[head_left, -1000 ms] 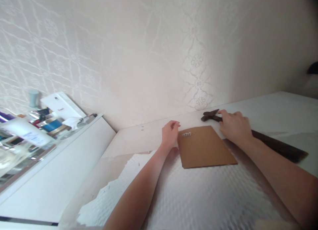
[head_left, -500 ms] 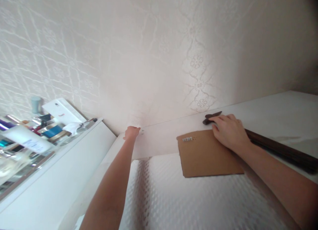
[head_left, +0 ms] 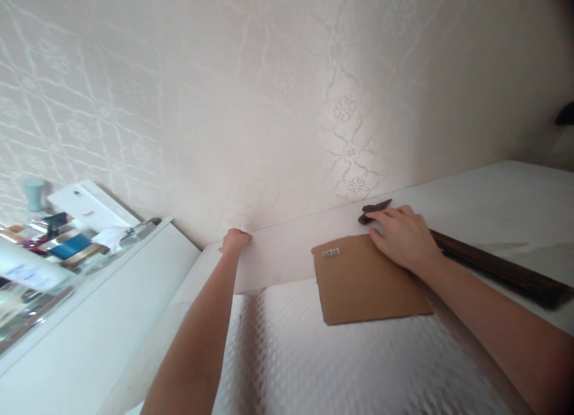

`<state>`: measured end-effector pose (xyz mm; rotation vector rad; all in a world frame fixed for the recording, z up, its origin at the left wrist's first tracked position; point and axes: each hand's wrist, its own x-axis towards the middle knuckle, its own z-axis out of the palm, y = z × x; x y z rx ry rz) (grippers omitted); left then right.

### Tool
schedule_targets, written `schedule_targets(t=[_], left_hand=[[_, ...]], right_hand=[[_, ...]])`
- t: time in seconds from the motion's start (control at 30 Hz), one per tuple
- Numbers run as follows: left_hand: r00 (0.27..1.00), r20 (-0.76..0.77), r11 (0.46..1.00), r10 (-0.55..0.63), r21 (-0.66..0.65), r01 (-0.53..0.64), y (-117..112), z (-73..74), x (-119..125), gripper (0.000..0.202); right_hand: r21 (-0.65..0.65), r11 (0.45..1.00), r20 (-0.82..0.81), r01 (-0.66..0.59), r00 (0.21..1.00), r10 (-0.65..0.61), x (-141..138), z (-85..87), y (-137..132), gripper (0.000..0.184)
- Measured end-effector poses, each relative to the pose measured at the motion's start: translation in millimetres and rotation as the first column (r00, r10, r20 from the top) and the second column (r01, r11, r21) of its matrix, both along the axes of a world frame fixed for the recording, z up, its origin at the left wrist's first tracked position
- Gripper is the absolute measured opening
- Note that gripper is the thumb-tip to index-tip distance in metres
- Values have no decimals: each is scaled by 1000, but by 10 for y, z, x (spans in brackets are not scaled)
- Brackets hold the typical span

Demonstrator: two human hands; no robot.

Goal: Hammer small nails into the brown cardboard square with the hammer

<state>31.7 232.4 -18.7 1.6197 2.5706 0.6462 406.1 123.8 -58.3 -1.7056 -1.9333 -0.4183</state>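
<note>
My left hand is closed against the white board where it meets the wall, its fingertips pressed together. Whatever they pinch, if anything, is too small or hidden to see. Farther right, my right hand is curled over a dark hammer. Its head, with a pointed end, shows past the fingers, and the palm hides its grip. Just below that hand lies a brown cardboard piece, with a row of small silvery nails or screws near its upper left corner.
Dark wooden strips lie on the white surface at right. Bubble wrap covers the area in front. At left, a white cabinet carries a white box, a grey-blue container and other clutter. Patterned wallpaper rises behind.
The view has shifted slightly, so most things appear a little farther left. Small marks on the board beside my left hand no longer show. Both hands keep their places.
</note>
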Motion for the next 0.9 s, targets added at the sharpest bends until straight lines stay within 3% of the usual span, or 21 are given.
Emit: schedule_targets(t=[0.1, 0.2, 0.27, 0.37, 0.47, 0.53, 0.63, 0.9], left_hand=[[996, -11, 996, 84, -33, -84, -42, 42, 115, 13], [999, 41, 999, 26, 19, -27, -114, 78, 367, 12], [978, 129, 983, -161, 109, 148, -203, 85, 632, 12], [848, 286, 889, -447, 245, 386, -405, 66, 1116, 13], [676, 382, 776, -630, 304, 552, -639, 22, 1547, 14], [608, 388, 718, -693, 293, 631, -774, -23, 1731, 14], [585, 355, 678, -730, 265, 685, -907, -116, 1839, 12], [575, 390, 683, -719, 245, 688, -987, -252, 1814, 12]], right_hand=[[-14, 1000, 2, 6, 1000, -6, -7, 8, -6, 34], [-43, 999, -6, 13, 1000, -14, -22, 22, -12, 34], [-86, 996, -15, 28, 999, -29, -36, 32, -15, 35], [-147, 988, -29, 43, 998, -48, -51, 48, -17, 36], [-186, 982, -35, 35, 998, -43, -54, 65, -18, 37], [-199, 979, -36, 35, 998, -43, -52, 73, -17, 37], [-204, 979, -34, 33, 999, -41, -50, 77, -14, 38], [-191, 981, -37, 35, 998, -43, -45, 67, -5, 38]])
